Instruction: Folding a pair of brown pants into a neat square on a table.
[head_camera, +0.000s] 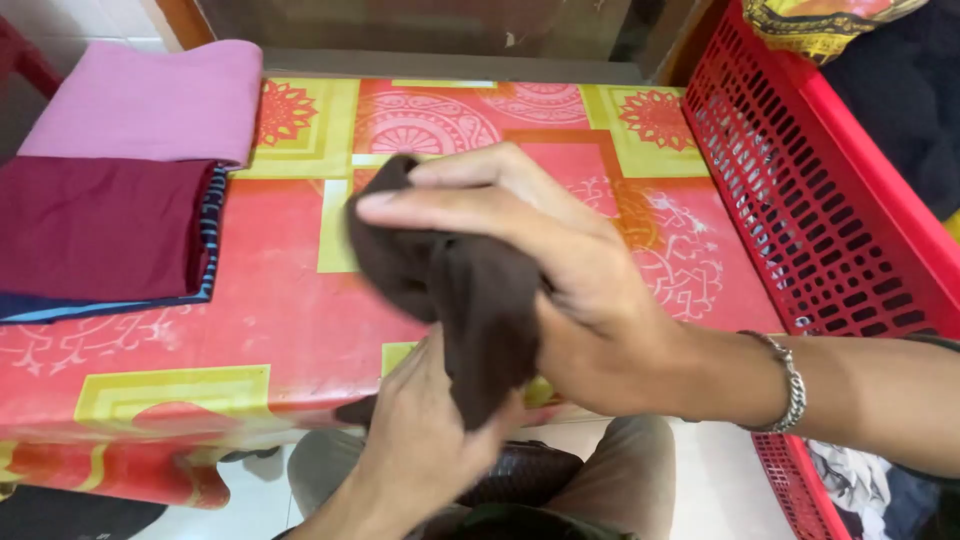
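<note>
At the upper left of the frame a folded pink cloth (150, 100) lies on the counter (280, 300), which is covered in a red and yellow patterned sheet. Just below it, at the left edge, sits a folded maroon cloth (100, 230) on top of a dark blue piece with a light blue edge (60, 308).

Toward the middle, at the counter's near edge, is the dark brown cloth (470, 300), held up between both hands, with most of it above the counter and its lower end hanging past the edge. The left hand (425, 440) comes up from the bottom centre, its fingers closed on the lower hanging end. The right hand (550, 280) reaches in from the right, wearing a metal chain bracelet (790, 385) at the wrist; its fingers are wrapped over the upper bunched part, index finger stretched along the top fold.

The cloth looks soft, light and limp: it drapes and creases wherever it is not held, so it would likely sag from any single pinch. Corners or a straight hem would probably give the cleanest hold, with both hands spread apart.

At the right of the frame a red plastic laundry basket (830, 210) stands touching the counter's side, with dark and yellow garments (830, 25) inside.
</note>
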